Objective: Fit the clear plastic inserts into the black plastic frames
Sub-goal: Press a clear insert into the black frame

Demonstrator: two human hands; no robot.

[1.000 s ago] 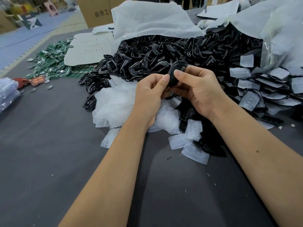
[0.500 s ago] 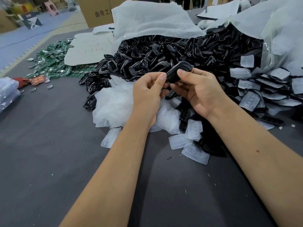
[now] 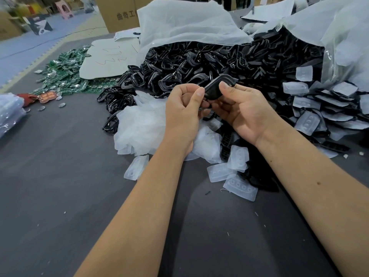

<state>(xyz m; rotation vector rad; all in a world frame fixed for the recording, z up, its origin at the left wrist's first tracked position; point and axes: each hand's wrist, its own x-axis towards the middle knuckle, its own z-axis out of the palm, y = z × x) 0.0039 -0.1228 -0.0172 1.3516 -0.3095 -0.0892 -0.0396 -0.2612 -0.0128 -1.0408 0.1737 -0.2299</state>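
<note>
Both hands hold one black plastic frame (image 3: 214,87) above the dark table. My left hand (image 3: 183,114) pinches its left edge with thumb and forefinger. My right hand (image 3: 241,110) grips it from the right, thumb on top. Whether an insert sits inside the frame is hidden. A big heap of black frames (image 3: 189,64) spills from a white bag behind. Clear plastic inserts (image 3: 239,185) lie loose under my wrists, and a mound of them (image 3: 141,124) sits left of my left hand.
More inserts mixed with black parts (image 3: 311,104) pile up at the right. Green circuit boards (image 3: 63,74) and a white card (image 3: 107,56) lie at the back left. A cardboard box (image 3: 117,13) stands behind. The grey table top (image 3: 60,196) spreads in front.
The black frame has tilted from nearly upright to lying slanted toward the right, and both hands have shifted their pinch along its edges.
</note>
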